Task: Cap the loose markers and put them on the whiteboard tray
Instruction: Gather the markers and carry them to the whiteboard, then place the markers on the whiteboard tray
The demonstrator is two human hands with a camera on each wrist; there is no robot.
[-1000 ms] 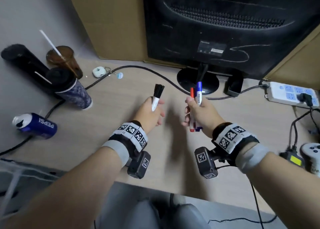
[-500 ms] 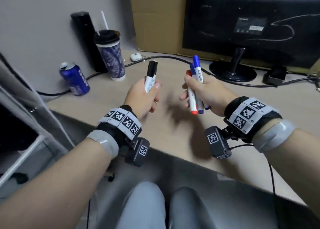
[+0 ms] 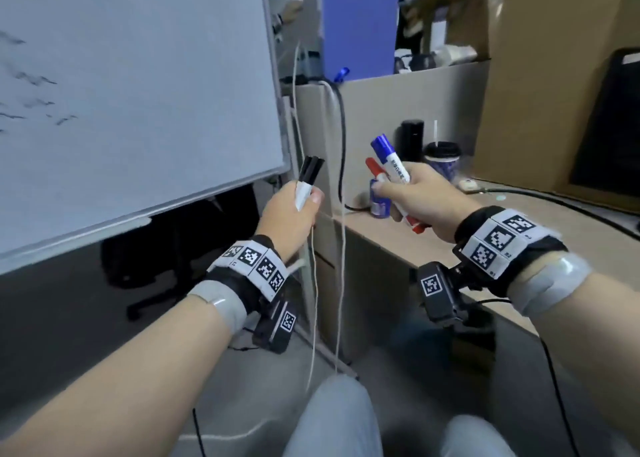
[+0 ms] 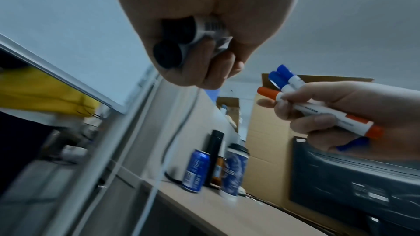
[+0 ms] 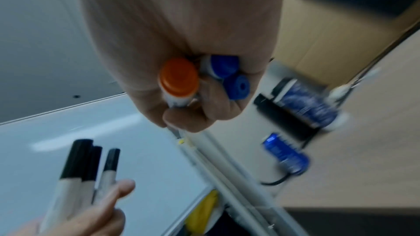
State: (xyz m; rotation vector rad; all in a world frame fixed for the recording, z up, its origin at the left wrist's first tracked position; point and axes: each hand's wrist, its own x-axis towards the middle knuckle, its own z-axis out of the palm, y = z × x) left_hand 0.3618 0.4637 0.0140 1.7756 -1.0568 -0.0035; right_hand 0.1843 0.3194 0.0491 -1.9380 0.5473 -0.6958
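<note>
My left hand (image 3: 289, 214) grips the black markers (image 3: 66, 178), caps up, beside the whiteboard (image 3: 138, 93); my right hand (image 3: 420, 202) grips the blue markers (image 3: 391, 160) and red marker (image 3: 375, 172).

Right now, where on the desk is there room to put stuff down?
The desk is bare along its front edge, this side of the can. The back corner is crowded: can, cup and black bottle stand close together.

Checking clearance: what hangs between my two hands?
In the head view, thin white cords hang between the left hand and right hand.
</note>
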